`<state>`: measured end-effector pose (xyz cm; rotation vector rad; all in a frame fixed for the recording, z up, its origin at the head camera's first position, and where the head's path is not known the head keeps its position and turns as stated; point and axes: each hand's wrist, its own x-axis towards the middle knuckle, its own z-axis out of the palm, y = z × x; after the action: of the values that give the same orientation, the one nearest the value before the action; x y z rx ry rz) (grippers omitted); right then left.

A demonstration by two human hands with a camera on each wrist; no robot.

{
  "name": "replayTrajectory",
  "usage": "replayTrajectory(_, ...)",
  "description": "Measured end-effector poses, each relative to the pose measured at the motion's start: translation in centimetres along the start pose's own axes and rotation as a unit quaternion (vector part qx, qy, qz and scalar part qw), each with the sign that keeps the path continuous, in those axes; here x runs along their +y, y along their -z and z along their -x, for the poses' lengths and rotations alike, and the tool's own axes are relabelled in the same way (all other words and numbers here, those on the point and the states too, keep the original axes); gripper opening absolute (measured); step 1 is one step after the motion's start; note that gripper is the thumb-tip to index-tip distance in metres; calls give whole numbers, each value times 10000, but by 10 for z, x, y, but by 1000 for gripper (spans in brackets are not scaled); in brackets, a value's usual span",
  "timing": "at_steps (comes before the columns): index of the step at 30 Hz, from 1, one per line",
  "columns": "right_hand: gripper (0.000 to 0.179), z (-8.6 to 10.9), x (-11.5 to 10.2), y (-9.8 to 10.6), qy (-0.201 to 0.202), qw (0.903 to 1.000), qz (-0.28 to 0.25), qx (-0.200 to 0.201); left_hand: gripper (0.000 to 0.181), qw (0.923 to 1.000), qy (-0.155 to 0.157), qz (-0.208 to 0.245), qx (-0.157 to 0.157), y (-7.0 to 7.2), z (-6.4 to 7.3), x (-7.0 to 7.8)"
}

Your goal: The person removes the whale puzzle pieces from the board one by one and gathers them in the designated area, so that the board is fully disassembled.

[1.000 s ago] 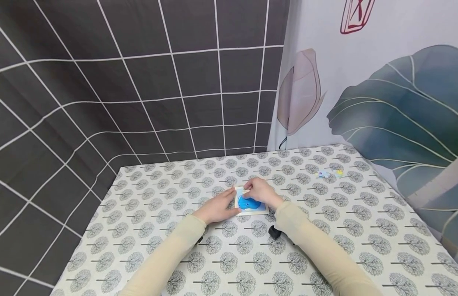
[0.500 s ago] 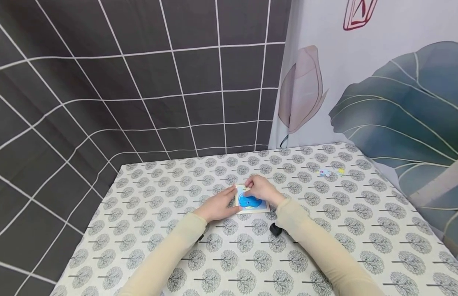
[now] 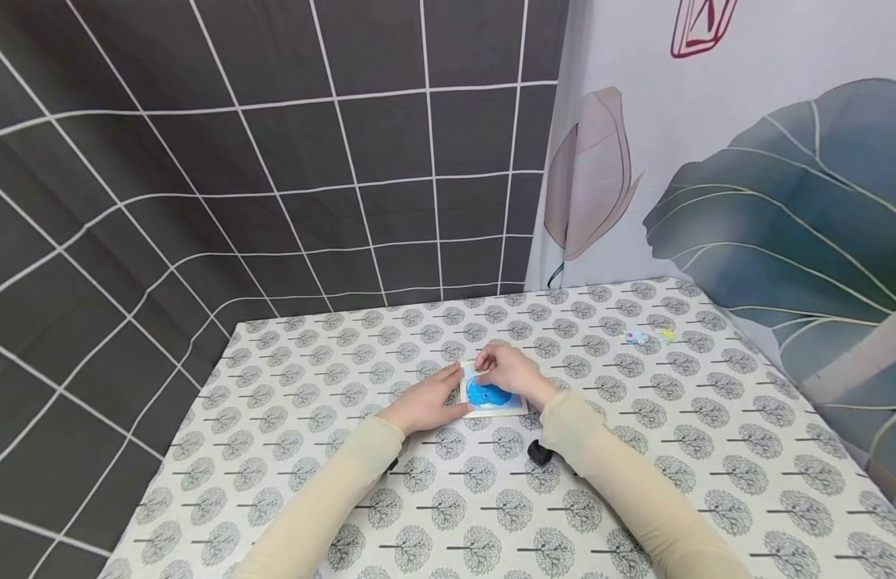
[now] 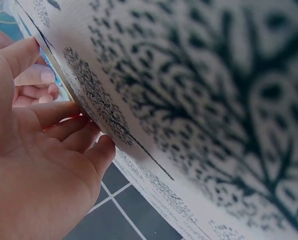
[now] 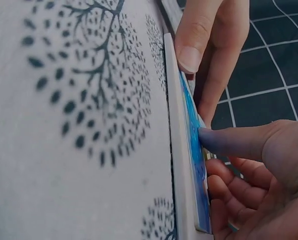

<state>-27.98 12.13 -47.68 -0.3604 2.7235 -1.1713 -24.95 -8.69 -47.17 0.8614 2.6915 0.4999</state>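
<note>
A small square jigsaw puzzle board (image 3: 502, 413) with a pale frame and a blue animal picture (image 3: 486, 392) lies on the tabletop. My left hand (image 3: 429, 402) holds its left side, thumb at the near corner and fingers along the far-left edge. In the left wrist view those fingertips press against the board's thin edge. Over the upper part of the picture is my right hand (image 3: 515, 375), fingers curled and thumb (image 5: 234, 141) pressed on the blue surface. A small puzzle piece seems pinched between thumb and index finger, mostly hidden by the fingers.
Two loose puzzle pieces lie at the back right: a light blue one (image 3: 635, 337) and a yellow one (image 3: 667, 334). A tree-print cloth (image 3: 310, 474) covers the table. Dark gridded fabric (image 3: 274, 161) and a white floral curtain (image 3: 636, 137) rise behind.
The right hand's fingers shift very slightly over the picture. The left hand keeps its hold on the board, and the head view tilts a little.
</note>
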Motion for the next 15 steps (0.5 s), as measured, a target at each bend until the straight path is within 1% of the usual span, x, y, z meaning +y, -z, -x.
replayTrajectory(3, 26, 0, -1, -1, -95, 9999, -110, 67, 81, 10000, -7, 43, 23, 0, 0, 0)
replayTrajectory(7, 33, 1, -3, -2, -211, 9998, 5, 54, 81, 10000, -3, 91, 18, -1, 1, 0)
replayTrajectory(10, 34, 1, -4, -2, -245, 9997, 48, 37, 81, 10000, -7, 44, 17, -1, 1, 0)
replayTrajectory(15, 32, 1, -5, -1, -181, 9997, -101, 93, 80, 10000, -41, 2, 25, 0, 1, 0)
